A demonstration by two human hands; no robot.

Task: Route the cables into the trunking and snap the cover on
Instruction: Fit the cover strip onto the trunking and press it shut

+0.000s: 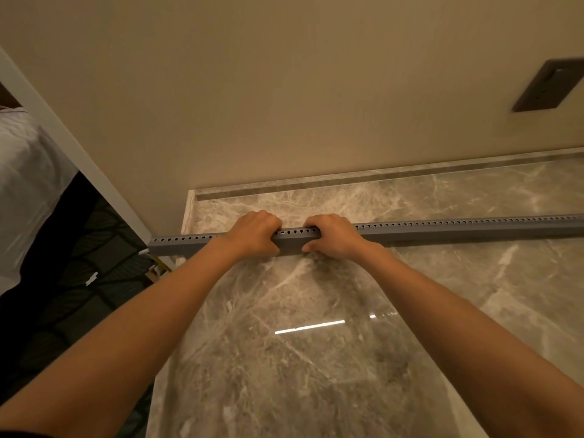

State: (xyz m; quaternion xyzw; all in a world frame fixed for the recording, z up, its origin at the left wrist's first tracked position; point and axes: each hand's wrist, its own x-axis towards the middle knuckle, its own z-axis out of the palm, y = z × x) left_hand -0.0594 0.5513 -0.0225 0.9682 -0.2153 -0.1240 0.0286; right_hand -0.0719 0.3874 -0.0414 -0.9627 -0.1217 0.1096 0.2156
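A long grey slotted trunking [442, 230] lies across the marble counter [316, 343], running from past the counter's left edge to the right side of the view. My left hand [256, 233] and my right hand [331, 237] grip it side by side near its left part, fingers curled over the top and thumbs on the front face. A short stretch of the trunking shows between them. A bit of white cable [143, 251] pokes out at its left end. I cannot tell whether a cover is on it.
A beige wall [284, 90] rises behind the counter, with a dark socket plate [550, 85] at upper right. Left of the counter are a dark patterned floor [79, 279], white bedding [28, 184] and a white wall edge.
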